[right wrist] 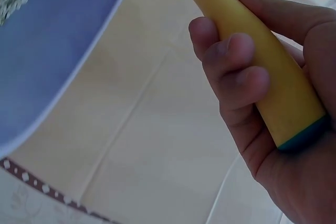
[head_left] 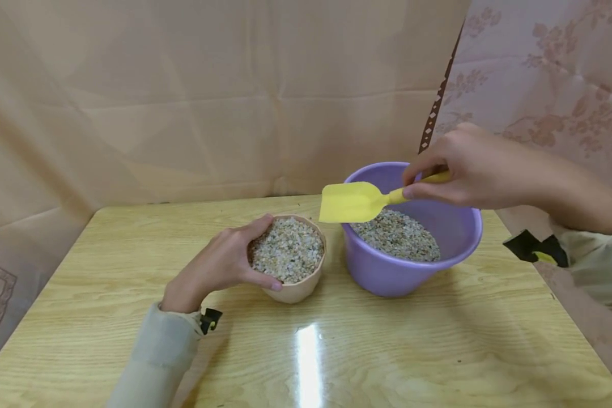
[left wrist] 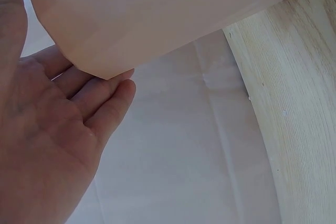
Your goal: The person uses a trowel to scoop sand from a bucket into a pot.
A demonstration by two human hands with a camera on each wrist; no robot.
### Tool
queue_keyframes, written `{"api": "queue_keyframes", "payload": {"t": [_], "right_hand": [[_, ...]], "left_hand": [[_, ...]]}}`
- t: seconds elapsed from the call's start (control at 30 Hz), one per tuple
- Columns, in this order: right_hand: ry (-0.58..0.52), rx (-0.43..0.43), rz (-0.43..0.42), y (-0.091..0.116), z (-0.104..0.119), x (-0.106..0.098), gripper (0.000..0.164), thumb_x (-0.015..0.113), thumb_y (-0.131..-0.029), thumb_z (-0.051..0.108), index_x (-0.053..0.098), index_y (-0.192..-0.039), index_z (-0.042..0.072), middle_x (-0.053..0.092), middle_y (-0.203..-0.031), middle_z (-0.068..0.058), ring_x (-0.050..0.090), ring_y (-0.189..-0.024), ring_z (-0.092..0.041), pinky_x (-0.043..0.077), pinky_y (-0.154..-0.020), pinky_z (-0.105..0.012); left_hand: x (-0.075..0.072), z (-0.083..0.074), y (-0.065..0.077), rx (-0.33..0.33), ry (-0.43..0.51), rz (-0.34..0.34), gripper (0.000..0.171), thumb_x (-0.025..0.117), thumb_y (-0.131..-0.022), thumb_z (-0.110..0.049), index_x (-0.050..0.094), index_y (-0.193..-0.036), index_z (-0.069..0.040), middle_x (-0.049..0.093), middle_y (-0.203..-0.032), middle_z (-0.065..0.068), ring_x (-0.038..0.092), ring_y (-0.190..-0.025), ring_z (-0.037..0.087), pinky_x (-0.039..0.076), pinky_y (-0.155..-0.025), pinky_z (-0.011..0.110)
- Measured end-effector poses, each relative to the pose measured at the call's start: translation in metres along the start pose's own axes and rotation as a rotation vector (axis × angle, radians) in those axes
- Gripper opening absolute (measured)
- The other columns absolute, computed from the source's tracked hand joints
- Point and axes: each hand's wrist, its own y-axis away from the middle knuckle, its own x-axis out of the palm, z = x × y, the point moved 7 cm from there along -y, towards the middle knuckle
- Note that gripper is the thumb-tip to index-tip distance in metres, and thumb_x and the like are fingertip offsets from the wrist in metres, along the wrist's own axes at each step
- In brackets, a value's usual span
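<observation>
My left hand (head_left: 226, 258) grips a small beige pot (head_left: 300, 290) at its left side, thumb near the front of the rim and fingers round the back. Light gravel (head_left: 288, 249) fills the pot almost to its brim. In the left wrist view the fingers (left wrist: 113, 103) curl against the pot's smooth wall (left wrist: 152, 19). Held by its handle in my right hand (head_left: 481, 170) is a yellow toy shovel (head_left: 351, 204), its blade up over the gap between pot and tub. The right wrist view shows fingers wrapped round the thick handle (right wrist: 252, 40), which has a dark green end.
Right of the pot stands a purple tub (head_left: 382, 275), partly filled with the same gravel (head_left: 400, 235). Both rest on a wood-grain table (head_left: 107, 340). A beige cloth (head_left: 209, 113) hangs behind, and a floral cloth (head_left: 551, 85) at the right.
</observation>
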Motion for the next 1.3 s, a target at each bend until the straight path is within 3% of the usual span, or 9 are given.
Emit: {"api": "queue_keyframes", "payload": {"t": [0.1,0.33,0.67,1.03,1.3], "right_hand": [[0.042,0.012,-0.026,0.008,-0.01,-0.007,0.011,0.082,-0.083,0.016,0.078,-0.091,0.023,0.07,-0.077,0.017,0.059,-0.06,0.0,0.047,-0.05,-0.018],[0.064,0.158,0.001,0.023,-0.038,-0.01,0.012,0.084,-0.082,0.017,0.079,-0.09,0.024,0.072,-0.078,0.015,0.066,-0.065,-0.002,0.051,-0.054,-0.021],[0.05,0.243,0.138,0.022,-0.063,0.018,0.005,0.08,-0.085,0.019,0.079,-0.09,0.019,0.072,-0.077,0.009,0.062,-0.061,-0.003,0.049,-0.052,-0.022],[0.022,0.209,0.219,0.011,-0.06,0.055,0.003,0.079,-0.086,0.022,0.078,-0.084,0.02,0.069,-0.075,0.011,0.06,-0.065,-0.004,0.051,-0.058,-0.024],[-0.039,0.224,0.224,0.013,-0.062,0.064,0.005,0.078,-0.087,0.019,0.077,-0.082,0.02,0.066,-0.07,0.011,0.057,-0.061,-0.005,0.049,-0.054,-0.024]], "left_hand": [[0.001,0.0,0.0,0.003,-0.003,0.003,0.129,0.086,-0.054,-0.069,0.035,-0.155,-0.007,0.044,-0.151,0.015,0.051,-0.132,0.028,0.043,-0.106,0.045],[0.001,0.0,0.0,-0.004,-0.001,0.006,0.128,0.087,-0.054,-0.068,0.034,-0.155,-0.009,0.044,-0.151,0.014,0.051,-0.131,0.027,0.043,-0.106,0.044],[0.002,-0.001,0.001,-0.015,0.011,0.017,0.129,0.088,-0.054,-0.067,0.033,-0.156,-0.009,0.043,-0.152,0.013,0.049,-0.133,0.027,0.042,-0.107,0.045],[0.001,0.0,0.0,-0.02,0.012,0.021,0.129,0.084,-0.054,-0.071,0.033,-0.156,-0.01,0.042,-0.153,0.011,0.047,-0.134,0.026,0.041,-0.108,0.044],[0.0,-0.001,0.001,-0.019,0.012,0.02,0.13,0.086,-0.054,-0.069,0.033,-0.156,-0.01,0.042,-0.153,0.013,0.048,-0.134,0.027,0.041,-0.108,0.045]]}}
